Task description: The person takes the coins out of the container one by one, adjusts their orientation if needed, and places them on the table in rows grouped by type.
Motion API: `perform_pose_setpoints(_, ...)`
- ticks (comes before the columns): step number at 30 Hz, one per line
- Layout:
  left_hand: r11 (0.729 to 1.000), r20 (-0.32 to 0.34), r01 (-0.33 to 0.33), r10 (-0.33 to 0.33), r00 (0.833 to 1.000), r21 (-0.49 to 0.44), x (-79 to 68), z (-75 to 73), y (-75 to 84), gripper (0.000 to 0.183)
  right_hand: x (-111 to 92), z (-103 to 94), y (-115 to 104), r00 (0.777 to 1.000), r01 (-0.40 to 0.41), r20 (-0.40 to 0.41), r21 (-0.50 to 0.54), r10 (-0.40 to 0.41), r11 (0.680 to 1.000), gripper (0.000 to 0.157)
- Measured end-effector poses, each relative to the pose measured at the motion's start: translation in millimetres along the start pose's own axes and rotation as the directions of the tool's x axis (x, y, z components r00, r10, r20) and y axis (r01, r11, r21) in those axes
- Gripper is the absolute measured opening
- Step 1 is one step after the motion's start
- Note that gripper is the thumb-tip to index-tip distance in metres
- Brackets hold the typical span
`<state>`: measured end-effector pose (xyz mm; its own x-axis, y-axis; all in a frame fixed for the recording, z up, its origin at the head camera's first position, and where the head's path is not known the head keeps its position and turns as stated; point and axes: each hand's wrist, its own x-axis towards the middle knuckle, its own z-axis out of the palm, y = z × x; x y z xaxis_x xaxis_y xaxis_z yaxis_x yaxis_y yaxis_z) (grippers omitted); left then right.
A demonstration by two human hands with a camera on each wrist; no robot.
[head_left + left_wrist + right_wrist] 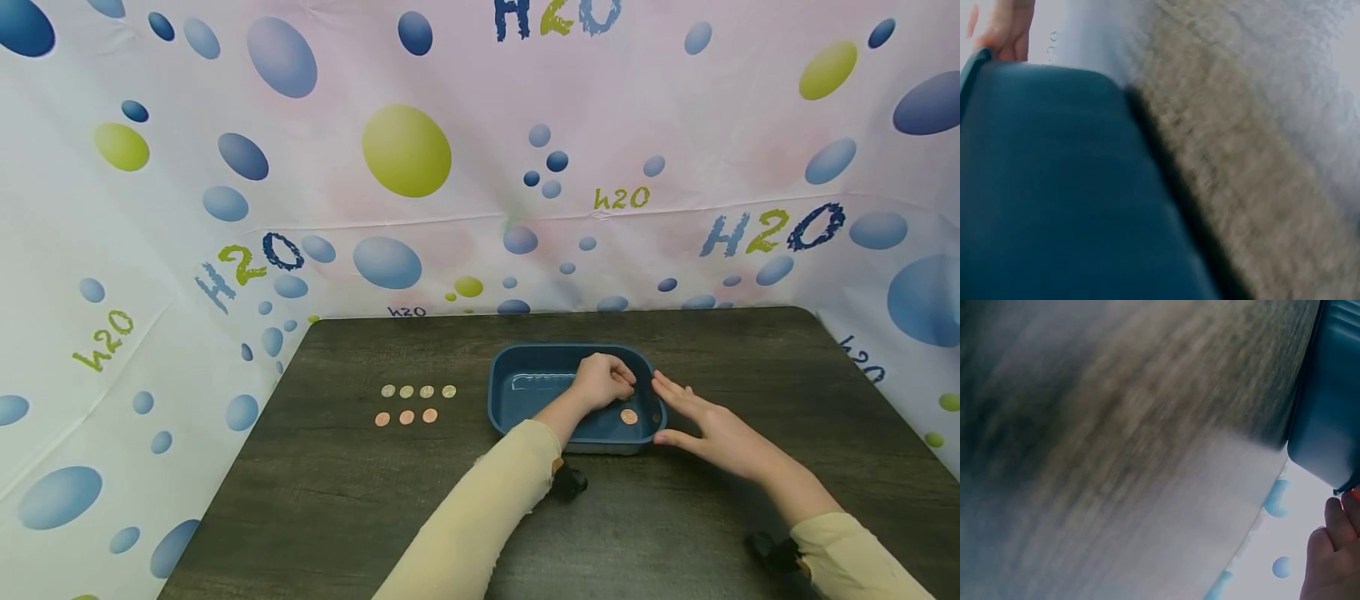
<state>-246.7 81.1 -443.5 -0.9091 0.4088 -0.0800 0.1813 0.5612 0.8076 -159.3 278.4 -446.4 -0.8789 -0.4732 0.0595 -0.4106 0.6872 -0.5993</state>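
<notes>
A blue rectangular container stands on the dark wooden table. My left hand reaches over its near side into the right half, fingers bent down toward the floor of the container. I cannot tell whether a coin is between those fingertips. A copper coin lies in the container just below this hand. At the container's right end, my right hand has its fingers straight and thumb spread, fingertips right at the rim. The right wrist view shows these fingers by the container's corner.
Left of the container, several gold-coloured coins form a row. Below them is a row of three copper coins. Behind the table hangs a white backdrop printed with blue and green dots.
</notes>
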Motion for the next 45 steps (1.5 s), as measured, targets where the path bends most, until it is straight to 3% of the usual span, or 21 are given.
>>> perform_pose_setpoints(10,0.997,-0.015,-0.067,0.066,0.998,-0.045,-10.5,-33.7,0.0,0.005,0,-0.1,-3,1.000,-0.028,0.007,-0.020,0.028,0.999,0.081)
perform_pose_setpoints(22,0.966,-0.152,-0.163,0.134,0.979,-0.202,-33.8,-87.3,0.5,0.005,0,0.8,-4,1.000,-0.025,-0.007,-0.026,0.025,0.999,0.081)
perform_pose_setpoints(30,0.964,-0.217,-0.183,0.140,0.966,-0.193,-54.6,-128.5,-6.5,0.011,0,0.7,-4,1.000,-0.025,-0.002,-0.035,0.025,0.999,0.082)
perform_pose_setpoints(39,0.952,-0.297,-0.124,0.037,0.954,-0.280,-77.9,-172.1,-30.8,0.015,0,-0.5,-5,0.999,-0.048,0.006,-0.039,0.048,0.998,0.083)
perform_pose_setpoints(45,0.945,-0.340,-0.075,-0.039,0.940,-0.317,-94.0,-191.2,-50.6,0.018,0,-0.5,-4,0.998,-0.058,0.011,-0.036,0.059,0.998,0.083)
